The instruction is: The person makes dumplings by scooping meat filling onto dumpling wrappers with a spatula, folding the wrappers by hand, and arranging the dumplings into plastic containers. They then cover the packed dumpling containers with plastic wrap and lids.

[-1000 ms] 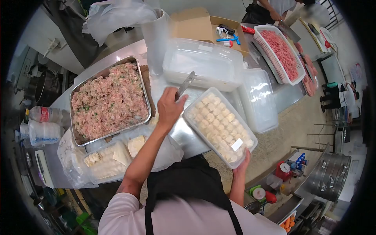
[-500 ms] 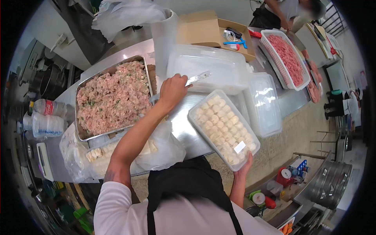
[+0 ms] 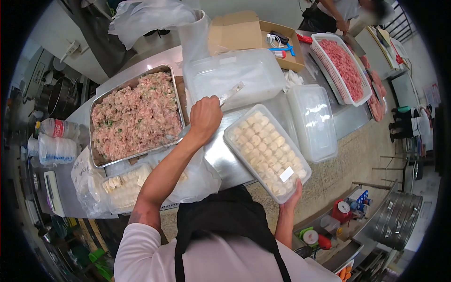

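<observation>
My left hand (image 3: 206,117) is closed around a long flat spatula (image 3: 231,94), one end pointing up and right over a large translucent plastic container (image 3: 256,70). The spatula's other end is partly hidden by the hand and forearm, near the rim of a metal tray (image 3: 178,98). Ground meat with green bits (image 3: 136,117) fills that tray. My right hand (image 3: 292,196) grips the near corner of a clear plastic box (image 3: 252,168). Rows of small pale dumplings (image 3: 263,143) fill the box, and a white label (image 3: 286,175) sits near its lower end.
A lidded plastic box (image 3: 312,124) lies to the right. Behind it stands a white basket (image 3: 314,50) of minced meat. An open cardboard box (image 3: 235,33) is at the back. Plastic bags (image 3: 192,176) with wrappers lie in front. Another person (image 3: 340,16) stands far right.
The large translucent container has shifted left and slightly back, with my left hand and spatula beside it. The dumpling box has moved slightly left and away. Both hands keep their holds.
</observation>
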Motion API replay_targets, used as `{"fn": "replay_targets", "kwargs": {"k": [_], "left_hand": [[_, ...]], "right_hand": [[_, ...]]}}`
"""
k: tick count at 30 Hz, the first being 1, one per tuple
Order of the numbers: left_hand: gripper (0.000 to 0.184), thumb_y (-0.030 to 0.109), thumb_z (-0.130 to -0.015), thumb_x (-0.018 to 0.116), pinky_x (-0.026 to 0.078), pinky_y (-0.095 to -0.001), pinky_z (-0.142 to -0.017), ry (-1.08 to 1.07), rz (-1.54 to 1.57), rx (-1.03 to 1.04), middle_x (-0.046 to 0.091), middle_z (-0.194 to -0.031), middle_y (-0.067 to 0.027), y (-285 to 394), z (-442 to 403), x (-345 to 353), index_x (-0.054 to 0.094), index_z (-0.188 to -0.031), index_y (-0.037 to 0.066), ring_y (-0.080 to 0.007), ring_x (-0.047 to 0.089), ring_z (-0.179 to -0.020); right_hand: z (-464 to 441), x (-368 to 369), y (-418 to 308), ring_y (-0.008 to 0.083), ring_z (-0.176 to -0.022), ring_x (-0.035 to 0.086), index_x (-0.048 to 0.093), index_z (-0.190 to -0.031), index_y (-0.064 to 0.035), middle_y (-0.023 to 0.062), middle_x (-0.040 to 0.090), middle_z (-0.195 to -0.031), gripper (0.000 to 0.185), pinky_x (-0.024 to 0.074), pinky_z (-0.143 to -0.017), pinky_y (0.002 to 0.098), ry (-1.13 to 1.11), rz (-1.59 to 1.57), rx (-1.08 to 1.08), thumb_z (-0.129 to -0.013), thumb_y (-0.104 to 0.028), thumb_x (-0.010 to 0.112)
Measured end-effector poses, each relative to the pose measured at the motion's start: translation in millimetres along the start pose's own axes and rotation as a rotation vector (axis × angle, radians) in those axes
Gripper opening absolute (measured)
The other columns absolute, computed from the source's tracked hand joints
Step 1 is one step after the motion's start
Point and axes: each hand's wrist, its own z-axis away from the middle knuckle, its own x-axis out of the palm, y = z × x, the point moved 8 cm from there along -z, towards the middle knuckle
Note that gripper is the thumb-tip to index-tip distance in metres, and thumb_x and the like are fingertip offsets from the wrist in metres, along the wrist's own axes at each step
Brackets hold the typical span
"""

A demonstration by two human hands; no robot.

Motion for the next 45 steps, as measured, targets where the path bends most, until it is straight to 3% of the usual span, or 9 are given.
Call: {"fn": "replay_targets", "kwargs": {"k": [9, 12, 15, 20, 23, 24, 28, 40, 45], "left_hand": [[0.011, 0.006, -0.082, 0.060, 0.053, -0.0513, -0.074, -0.047, 0.020, -0.106, 0.067, -0.081, -0.0252, 4, 0, 1, 0.067, -0.085, -0.002, -0.0431, 0.067, -0.080], [0.010, 0.001, -0.082, 0.057, 0.052, -0.0507, -0.071, 0.267, 0.220, 0.056, 0.065, -0.086, -0.0267, 29, 38, -36, 0.063, -0.090, 0.000, -0.0423, 0.066, -0.086], [0.010, 0.005, -0.088, 0.057, 0.046, -0.0514, -0.064, -0.064, 0.511, -0.024, 0.062, -0.083, -0.0261, 31, 78, 6, 0.058, -0.096, 0.000, -0.0457, 0.061, -0.082], [0.020, 0.013, -0.098, 0.052, 0.052, -0.0442, -0.060, -0.516, 0.914, -0.231, 0.065, -0.070, -0.0231, 57, 111, 77, 0.056, -0.105, -0.005, -0.0345, 0.068, -0.058], [0.026, 0.014, -0.099, 0.051, 0.055, -0.0404, -0.059, -0.522, 0.927, -0.193, 0.067, -0.072, -0.0233, 71, 100, 85, 0.053, -0.113, -0.008, -0.0277, 0.070, -0.056], [0.040, 0.018, -0.101, 0.050, 0.055, -0.0356, -0.061, -0.574, 0.894, -0.193, 0.069, -0.077, -0.0228, 74, 97, 88, 0.050, -0.137, -0.001, -0.0248, 0.070, -0.055], [0.046, 0.018, -0.101, 0.047, 0.056, -0.0383, -0.062, -0.621, 0.927, -0.078, 0.069, -0.082, -0.0234, 95, 86, 97, 0.042, -0.143, 0.001, -0.0255, 0.070, -0.055], [0.051, 0.019, -0.101, 0.048, 0.056, -0.0371, -0.064, -0.710, 0.941, -0.066, 0.068, -0.088, -0.0217, 99, 88, 84, 0.040, -0.148, 0.002, -0.0239, 0.070, -0.056], [0.026, 0.009, -0.098, 0.054, 0.053, -0.0288, -0.053, -0.548, 1.164, -0.177, 0.068, -0.088, -0.0114, 27, 121, 5, 0.062, -0.120, -0.002, -0.0166, 0.068, -0.060]], "right_hand": [[9, 4, 3, 0.0366, -0.128, 0.052, 0.036, -0.147, 0.0015, 0.0198, 0.049, -0.142, 0.060, 0.0440, -0.107, 0.0499, 0.011, -0.048, -0.005, -0.096, -0.029, 0.046], [20, -1, 13, 0.0343, -0.129, 0.051, 0.038, -0.147, -0.0012, 0.0171, 0.049, -0.142, 0.058, 0.0433, -0.107, 0.0471, 0.116, -0.039, -0.024, -0.097, -0.031, 0.042], [24, 4, 16, 0.0341, -0.128, 0.052, 0.039, -0.145, -0.0009, 0.0166, 0.050, -0.142, 0.056, 0.0444, -0.106, 0.0471, 0.108, -0.119, -0.078, -0.098, -0.030, 0.041], [18, -3, 18, 0.0334, -0.126, 0.052, 0.039, -0.145, -0.0011, 0.0161, 0.051, -0.139, 0.056, 0.0441, -0.105, 0.0470, 0.221, -0.137, -0.100, -0.098, -0.031, 0.044], [11, 3, 11, 0.0336, -0.126, 0.052, 0.039, -0.146, -0.0018, 0.0162, 0.050, -0.139, 0.057, 0.0436, -0.105, 0.0470, 0.220, -0.136, -0.107, -0.098, -0.032, 0.046], [9, 7, 10, 0.0336, -0.126, 0.052, 0.039, -0.146, -0.0018, 0.0162, 0.050, -0.139, 0.057, 0.0436, -0.105, 0.0470, 0.217, -0.131, -0.102, -0.098, -0.032, 0.046], [-7, 5, 6, 0.0344, -0.130, 0.049, 0.036, -0.147, -0.0009, 0.0168, 0.047, -0.145, 0.059, 0.0416, -0.108, 0.0470, 0.215, -0.146, -0.135, -0.097, -0.033, 0.044], [-27, 24, -14, 0.0330, -0.136, 0.044, 0.035, -0.149, -0.0036, 0.0155, 0.042, -0.150, 0.064, 0.0371, -0.112, 0.0466, 0.146, -0.056, -0.184, -0.099, -0.042, 0.041], [14, 26, 3, 0.0319, -0.140, 0.039, 0.032, -0.152, -0.0068, 0.0149, 0.038, -0.153, 0.068, 0.0336, -0.114, 0.0456, 0.105, -0.159, -0.203, -0.100, -0.051, 0.040]]}}
